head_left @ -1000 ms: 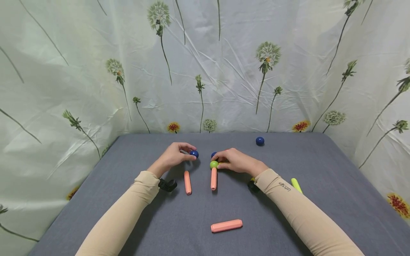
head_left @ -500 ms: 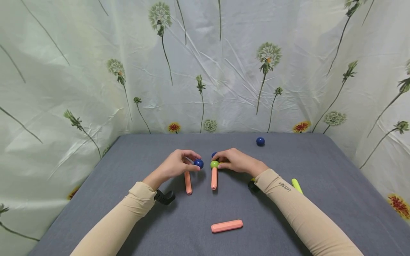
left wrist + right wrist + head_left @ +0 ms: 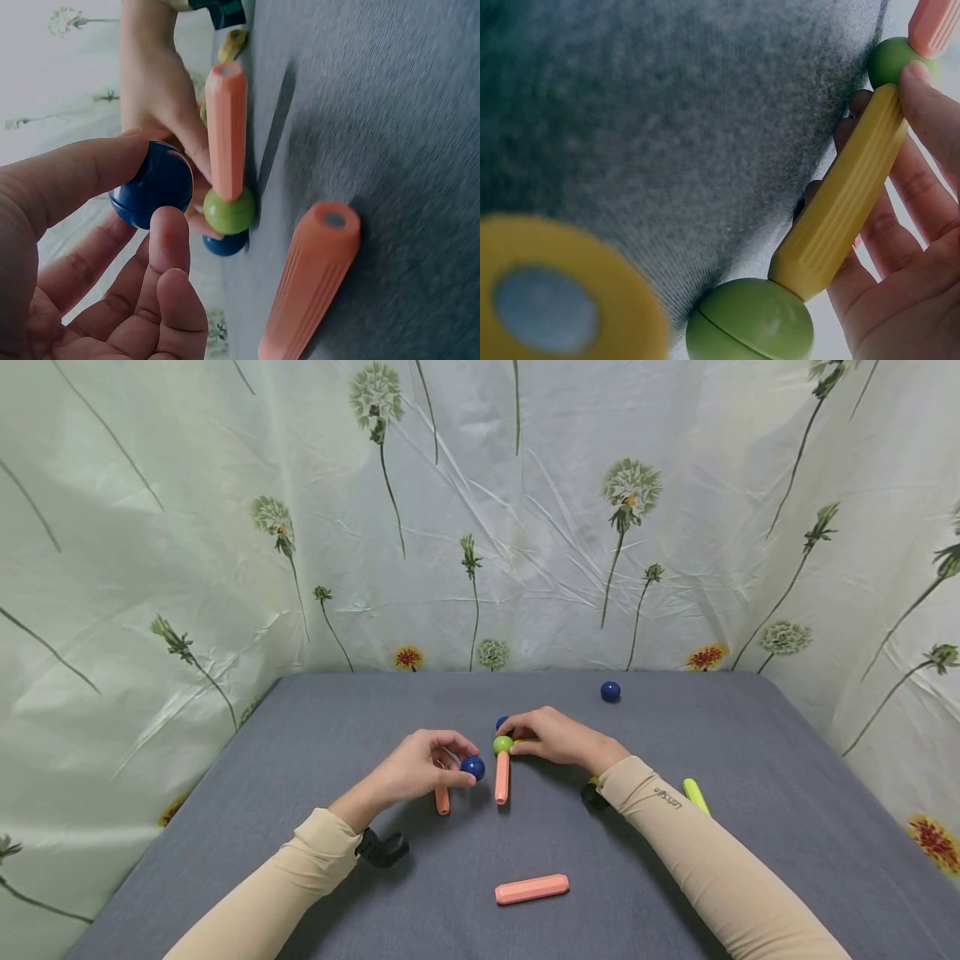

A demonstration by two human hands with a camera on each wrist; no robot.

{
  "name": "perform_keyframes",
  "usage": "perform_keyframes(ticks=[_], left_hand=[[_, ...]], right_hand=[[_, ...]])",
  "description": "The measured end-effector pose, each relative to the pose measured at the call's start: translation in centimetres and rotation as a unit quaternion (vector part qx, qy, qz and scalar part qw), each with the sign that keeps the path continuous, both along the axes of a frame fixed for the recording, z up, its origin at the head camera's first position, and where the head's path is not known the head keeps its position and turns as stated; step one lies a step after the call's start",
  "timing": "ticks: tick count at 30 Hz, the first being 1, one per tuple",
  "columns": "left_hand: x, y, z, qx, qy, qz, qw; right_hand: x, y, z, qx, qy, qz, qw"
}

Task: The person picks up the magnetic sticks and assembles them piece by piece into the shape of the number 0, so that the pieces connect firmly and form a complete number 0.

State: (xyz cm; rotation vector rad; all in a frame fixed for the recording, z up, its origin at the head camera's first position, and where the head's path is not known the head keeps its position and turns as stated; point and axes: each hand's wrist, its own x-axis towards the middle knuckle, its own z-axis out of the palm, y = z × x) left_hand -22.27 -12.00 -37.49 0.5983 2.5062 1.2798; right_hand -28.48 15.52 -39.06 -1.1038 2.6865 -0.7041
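Observation:
My left hand (image 3: 427, 764) pinches a glossy blue ball (image 3: 154, 186) between thumb and fingertips, off the table. It is just left of a salmon-pink ribbed rod (image 3: 502, 778) joined to a green ball (image 3: 231, 211). My right hand (image 3: 551, 737) grips that ball where a yellow rod (image 3: 840, 195) meets it, with thumb and fingers around the joint. A second green ball (image 3: 750, 322) sits at the yellow rod's other end. Behind the first green ball shows another blue ball (image 3: 225, 244). A loose salmon rod (image 3: 311, 277) lies below my left hand, partly hidden in the head view.
On the grey cloth-covered table (image 3: 360, 910) a salmon rod (image 3: 532, 890) lies near the front. A blue ball (image 3: 611, 692) sits at the back right. One lime-yellow rod (image 3: 696, 795) lies beside my right forearm. Close to the right wrist camera is a yellow hollow rod end (image 3: 630, 292).
My left hand has brought the blue ball toward me and slightly right, from behind the loose salmon rod to beside the joined one. My right hand has stayed in place.

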Motion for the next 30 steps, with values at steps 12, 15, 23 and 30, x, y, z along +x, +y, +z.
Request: perform_keyframes(ticks=[12, 15, 23, 30], left_hand=[[2.0, 0.7, -0.5, 0.010, -0.007, -0.049, 0.9988], [2.5, 0.9, -0.7, 0.008, -0.001, -0.060, 0.9982], [3.4, 1.2, -1.6, 0.008, 0.004, -0.085, 0.9963], [3.8, 1.7, -2.2, 0.013, -0.001, -0.089, 0.9960]], right_hand=[[0.0, 0.0, -0.1, -0.002, 0.000, -0.003, 1.0000], [0.0, 0.0, -0.1, -0.004, 0.001, -0.002, 1.0000], [0.1, 0.0, 0.0, -0.008, 0.004, -0.003, 1.0000], [0.1, 0.0, -0.1, -0.007, 0.007, 0.001, 0.9999]])
